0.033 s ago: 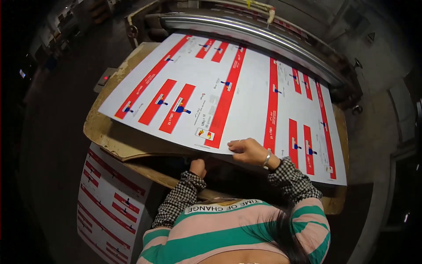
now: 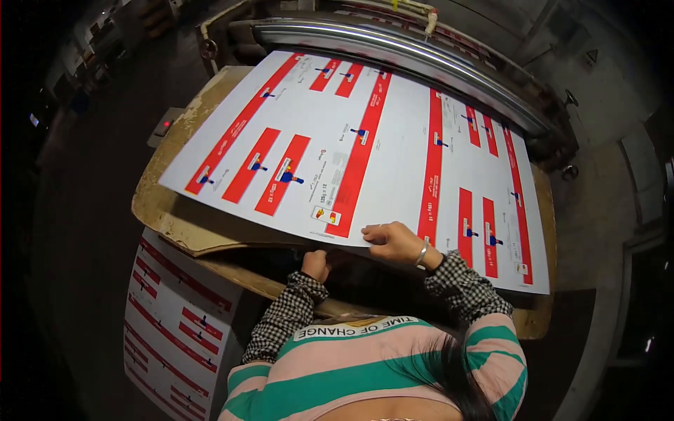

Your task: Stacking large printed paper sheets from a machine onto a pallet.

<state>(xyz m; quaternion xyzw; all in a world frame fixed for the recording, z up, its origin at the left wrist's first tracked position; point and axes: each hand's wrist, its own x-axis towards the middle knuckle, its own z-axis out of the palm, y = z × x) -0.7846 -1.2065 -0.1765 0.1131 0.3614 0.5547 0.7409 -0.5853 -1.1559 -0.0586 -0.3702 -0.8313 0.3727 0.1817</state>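
Note:
A large white printed sheet (image 2: 404, 147) with red bands and small blue figures lies on a worn wooden board (image 2: 165, 203). Its far edge reaches a shiny metal roller (image 2: 449, 59). My right hand (image 2: 397, 243) pinches the sheet's near edge, right of its middle; some fingertips are hidden. Below that edge, at a dark recess in the board, my left hand (image 2: 316, 266) is closed like a fist. Whatever it may hold is hidden from view.
More printed sheets (image 2: 175, 330) with the same red pattern stand low at the left, below the board. A small box with a red light (image 2: 166, 126) sits left of the board. Hand wheels (image 2: 571, 172) stick out at the machine's right end.
The sheet has turned very slightly: its near right corner is a little further in and its near left corner a little closer. Both hands have shifted only slightly.

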